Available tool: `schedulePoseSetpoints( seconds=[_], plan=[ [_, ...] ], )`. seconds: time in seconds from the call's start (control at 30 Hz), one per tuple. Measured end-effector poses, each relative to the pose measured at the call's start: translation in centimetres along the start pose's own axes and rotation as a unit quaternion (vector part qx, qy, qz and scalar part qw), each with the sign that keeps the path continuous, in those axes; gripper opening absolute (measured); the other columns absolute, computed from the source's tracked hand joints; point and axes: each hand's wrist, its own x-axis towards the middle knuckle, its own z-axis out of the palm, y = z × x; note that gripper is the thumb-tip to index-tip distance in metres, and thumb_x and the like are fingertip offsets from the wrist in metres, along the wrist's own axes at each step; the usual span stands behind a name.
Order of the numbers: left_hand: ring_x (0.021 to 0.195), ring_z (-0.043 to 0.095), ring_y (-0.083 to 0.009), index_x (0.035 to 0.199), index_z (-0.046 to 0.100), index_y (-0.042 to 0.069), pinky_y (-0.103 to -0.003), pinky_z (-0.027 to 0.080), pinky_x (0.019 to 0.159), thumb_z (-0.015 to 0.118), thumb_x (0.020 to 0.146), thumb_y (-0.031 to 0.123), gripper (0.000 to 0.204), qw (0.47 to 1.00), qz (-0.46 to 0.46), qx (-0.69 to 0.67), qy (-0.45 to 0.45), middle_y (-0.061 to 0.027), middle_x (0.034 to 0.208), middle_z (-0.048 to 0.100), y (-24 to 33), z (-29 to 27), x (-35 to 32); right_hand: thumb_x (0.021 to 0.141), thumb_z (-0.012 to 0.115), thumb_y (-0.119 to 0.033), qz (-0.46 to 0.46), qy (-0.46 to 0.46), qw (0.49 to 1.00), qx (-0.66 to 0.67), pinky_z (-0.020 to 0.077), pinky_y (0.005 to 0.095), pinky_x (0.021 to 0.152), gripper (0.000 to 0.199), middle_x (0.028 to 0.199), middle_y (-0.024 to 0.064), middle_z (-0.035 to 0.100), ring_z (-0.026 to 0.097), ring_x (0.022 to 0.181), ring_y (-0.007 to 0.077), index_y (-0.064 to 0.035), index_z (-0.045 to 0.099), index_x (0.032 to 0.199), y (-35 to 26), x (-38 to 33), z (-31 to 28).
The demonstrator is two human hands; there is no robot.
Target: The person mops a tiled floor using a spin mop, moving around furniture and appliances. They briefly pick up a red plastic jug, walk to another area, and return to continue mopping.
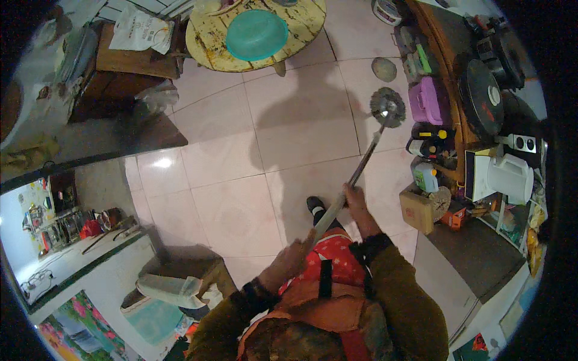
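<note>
Presently, a long-handled mop (pixel 365 159) is gripped by both hands — its pale handle is enclosed by the left hand (pixel 291 257) near the body, and by the right hand (pixel 356 203) farther along. The round grey mop head (pixel 387 108) is seen beyond the hands, to their right — near a purple container (pixel 425 101).
</note>
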Motion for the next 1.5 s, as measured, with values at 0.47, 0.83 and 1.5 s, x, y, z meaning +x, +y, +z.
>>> schedulePoseSetpoints(
  seconds=[0.47, 0.83, 1.5],
  plan=[
    [0.068, 0.062, -0.0458, 0.146, 0.023, 0.014, -0.055, 0.050, 0.057, 0.052, 0.084, 0.010, 0.069, 0.986, -0.156, 0.050, 0.001, -0.0256, 0.085, 0.057, 1.3, -2.0, -7.2, 0.087, 0.059, -0.037, 0.006, -0.058, 0.981, -0.187, 0.0473, 0.0454, 0.054, 0.038, 0.077, 0.0117, 0.060, 0.060, 0.068, 0.0266, -0.0009, 0.055, 0.099, 2.0, -0.6, 5.5],
    [0.070, 0.059, -0.0466, 0.147, 0.019, 0.006, -0.054, 0.050, 0.063, 0.048, 0.078, -0.001, 0.075, 0.999, -0.019, 0.005, -0.031, -0.0292, 0.084, 0.054, 2.1, 1.6, -1.4, 0.081, 0.065, -0.039, -0.021, -0.035, 0.999, 0.036, 0.0473, 0.0375, 0.048, 0.041, 0.068, 0.0097, 0.056, 0.056, 0.060, 0.0232, -0.0040, 0.055, 0.101, -2.1, -1.7, -2.6],
    [0.064, 0.061, -0.0399, 0.145, 0.029, 0.017, -0.053, 0.048, 0.055, 0.053, 0.079, 0.004, 0.072, 0.968, -0.184, 0.094, 0.142, -0.0203, 0.079, 0.058, -3.0, -0.2, -16.6, 0.083, 0.060, -0.031, 0.034, -0.208, 0.976, -0.054, 0.0454, 0.0336, 0.035, 0.036, 0.055, 0.0131, 0.058, 0.058, 0.040, 0.0238, 0.0012, 0.056, 0.066, -4.8, -9.4, 15.4]
  ],
)
